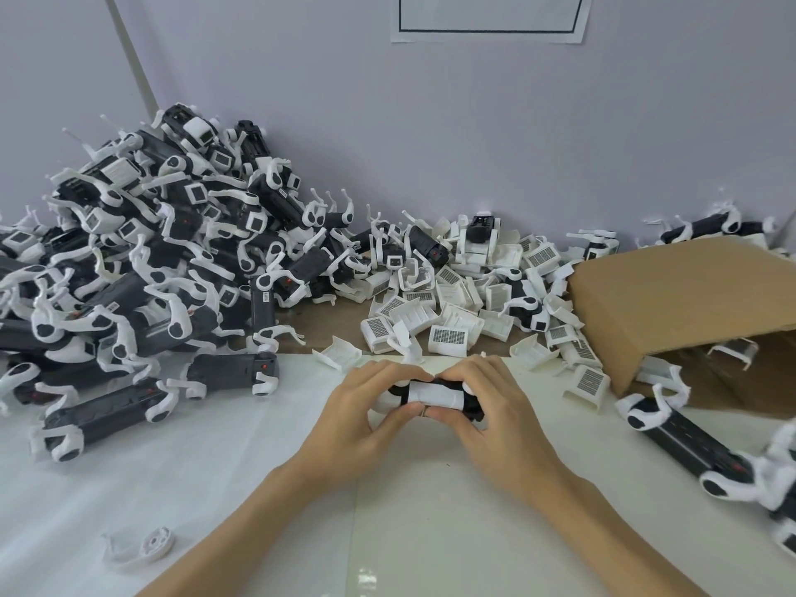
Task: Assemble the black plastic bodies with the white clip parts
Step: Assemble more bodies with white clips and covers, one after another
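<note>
Both hands — left, right — grip one black body over the surface, pressing a white clip on. A big finished pile sits left; loose clips remain — seemingly well along.

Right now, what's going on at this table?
A person holds one black body in both hands, the left hand and right hand pressing a white clip part onto it above the white table. A big heap of bodies with white parts lies to the left; loose white clips lie beside a tipped cardboard box.
</note>
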